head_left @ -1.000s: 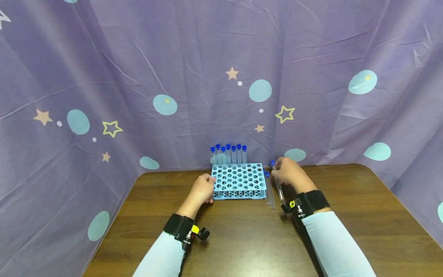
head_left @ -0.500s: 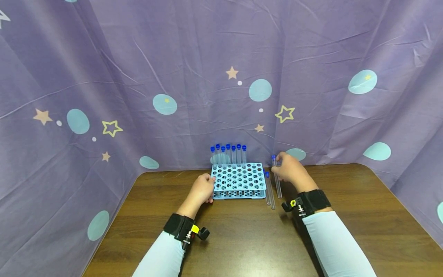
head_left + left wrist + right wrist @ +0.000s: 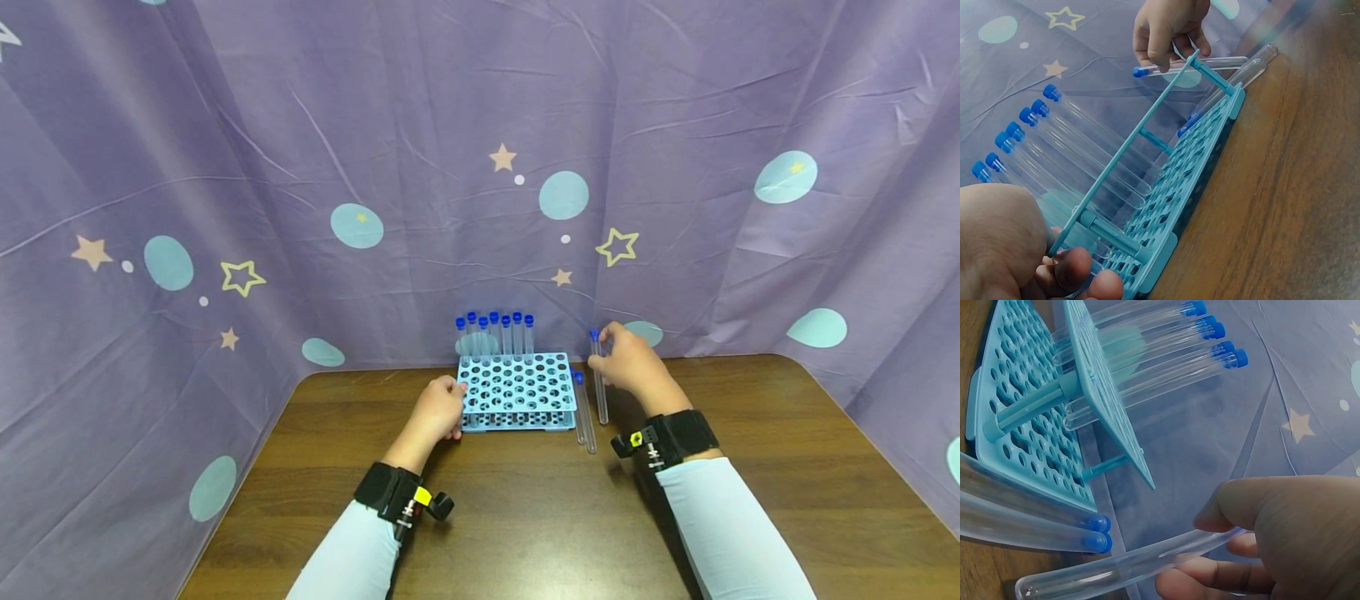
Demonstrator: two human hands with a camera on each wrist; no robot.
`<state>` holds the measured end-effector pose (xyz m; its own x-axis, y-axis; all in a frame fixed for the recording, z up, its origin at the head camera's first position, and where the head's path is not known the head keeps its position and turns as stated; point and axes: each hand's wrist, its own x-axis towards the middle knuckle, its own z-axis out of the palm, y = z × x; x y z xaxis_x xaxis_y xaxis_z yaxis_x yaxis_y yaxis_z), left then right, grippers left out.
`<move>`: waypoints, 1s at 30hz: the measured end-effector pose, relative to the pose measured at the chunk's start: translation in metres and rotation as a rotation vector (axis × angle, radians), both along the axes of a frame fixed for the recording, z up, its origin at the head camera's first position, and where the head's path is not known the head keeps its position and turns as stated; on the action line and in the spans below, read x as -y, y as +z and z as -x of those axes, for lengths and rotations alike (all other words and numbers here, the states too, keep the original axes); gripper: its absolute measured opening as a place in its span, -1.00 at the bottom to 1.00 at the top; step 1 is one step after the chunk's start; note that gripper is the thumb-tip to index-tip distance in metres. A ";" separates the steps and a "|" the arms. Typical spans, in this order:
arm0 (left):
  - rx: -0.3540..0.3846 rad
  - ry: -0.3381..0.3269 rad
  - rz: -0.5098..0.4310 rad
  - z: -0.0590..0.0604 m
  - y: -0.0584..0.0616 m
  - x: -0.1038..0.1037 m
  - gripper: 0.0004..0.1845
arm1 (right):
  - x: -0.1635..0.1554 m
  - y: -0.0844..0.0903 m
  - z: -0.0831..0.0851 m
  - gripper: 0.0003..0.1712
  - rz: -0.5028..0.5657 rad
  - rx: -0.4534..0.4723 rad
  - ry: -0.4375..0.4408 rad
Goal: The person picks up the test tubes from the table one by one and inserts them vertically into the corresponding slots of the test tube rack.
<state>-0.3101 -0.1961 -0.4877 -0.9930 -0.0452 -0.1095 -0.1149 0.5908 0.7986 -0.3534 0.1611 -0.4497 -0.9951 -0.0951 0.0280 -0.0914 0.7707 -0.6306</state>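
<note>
A light blue test tube rack (image 3: 519, 412) stands at the back of the table, with several blue-capped test tubes (image 3: 507, 337) upright along its far row. My left hand (image 3: 438, 408) holds the rack's left end; in the left wrist view its curled fingers (image 3: 1072, 270) lie round the corner by the post. Right of the rack, my right hand (image 3: 632, 367) pinches one clear blue-capped test tube (image 3: 601, 398) between thumb and fingers near the cap. That tube slants, cap up and away, as the right wrist view shows its rounded bottom (image 3: 1038, 586); the cap is hidden there behind the fingers.
Two more capped tubes (image 3: 589, 429) lie side by side on the wooden table (image 3: 517, 517), close against the rack's right side. A purple curtain (image 3: 420, 275) with stars and dots hangs directly behind the table's far edge.
My right hand has lifted the pinched tube a little, moving up and away; the tube now stands steeper. The left hand and the rack have stayed put.
</note>
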 end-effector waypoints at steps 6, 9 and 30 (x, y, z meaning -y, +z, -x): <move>0.007 -0.001 -0.006 0.000 0.001 0.000 -0.66 | 0.001 0.002 -0.001 -0.47 -0.013 -0.022 -0.013; 0.008 0.000 -0.007 -0.001 0.001 0.000 -0.66 | 0.001 0.002 -0.002 -0.46 -0.008 -0.039 -0.016; 0.011 -0.002 -0.005 -0.001 0.000 0.000 -0.64 | -0.005 0.003 -0.002 -0.50 0.080 -0.149 -0.023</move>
<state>-0.3094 -0.1961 -0.4873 -0.9918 -0.0430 -0.1203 -0.1225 0.5873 0.8001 -0.3516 0.1657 -0.4464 -0.9811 -0.0640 0.1824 -0.1718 0.7219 -0.6703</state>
